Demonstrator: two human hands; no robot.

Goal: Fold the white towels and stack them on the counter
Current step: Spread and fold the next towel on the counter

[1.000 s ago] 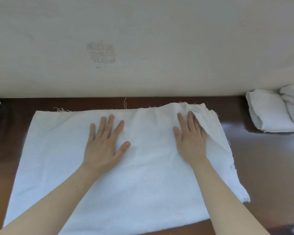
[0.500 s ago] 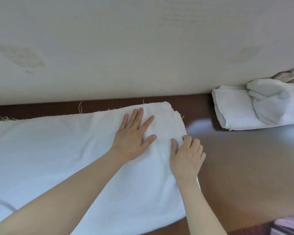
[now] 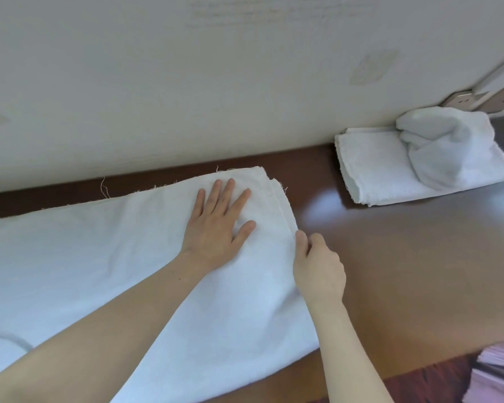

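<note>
Left hand: flat, palm down, all 5 fingers straight and spread; it presses on the cloth and grips nothing.
Right hand: fingers curled in, thumb tip against the cloth edge; it pinches that edge, though the fingertips themselves are tucked out of sight under the knuckles.
Large towel: white, spread over the counter under the left palm, running far out past that hand's little-finger side and back beneath both forearms. Its doubled edge lies between the 2 hands, just beyond the left thumb and touching the right thumb. Loose threads stand up along the far hem, ahead of the left fingertips.
Counter: dark brown, glossy; bare surface on the outer side of the right hand.
Folded towel: white, squared off, flat on the counter well ahead of the right hand and off to its outer side, against the wall.
Bunched towel: white, crumpled, sitting on the far end of the folded towel.
Wall: pale, just beyond the left fingertips.
Socket plates: on the wall behind the bunched towel.
Pink item: near the right forearm, at the counter's near edge; too blurred to identify.
</note>
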